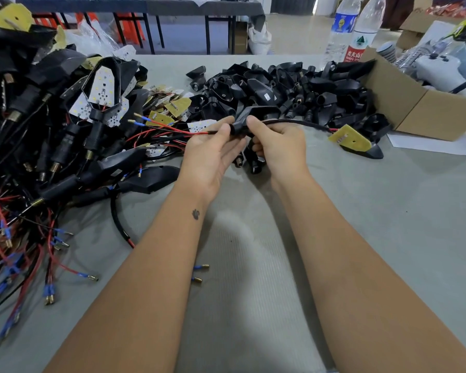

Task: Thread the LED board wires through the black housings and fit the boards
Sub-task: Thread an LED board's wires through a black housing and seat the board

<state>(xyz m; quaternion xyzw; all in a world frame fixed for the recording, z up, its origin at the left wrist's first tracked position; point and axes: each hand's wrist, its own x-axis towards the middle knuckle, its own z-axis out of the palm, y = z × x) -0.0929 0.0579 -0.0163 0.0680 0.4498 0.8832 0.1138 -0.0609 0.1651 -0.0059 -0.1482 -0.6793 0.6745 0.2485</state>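
The left hand (213, 149) pinches the red wires (180, 130) leaving a black housing (246, 118) that the right hand (277, 146) grips steady between them, so the yellow board (351, 142) trailing right can be drawn in.

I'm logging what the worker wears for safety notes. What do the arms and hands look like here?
Both forearms are bare, with no sleeves in view. The left hand and right hand wear no gloves or rings. A small dark tattoo marks the left wrist.
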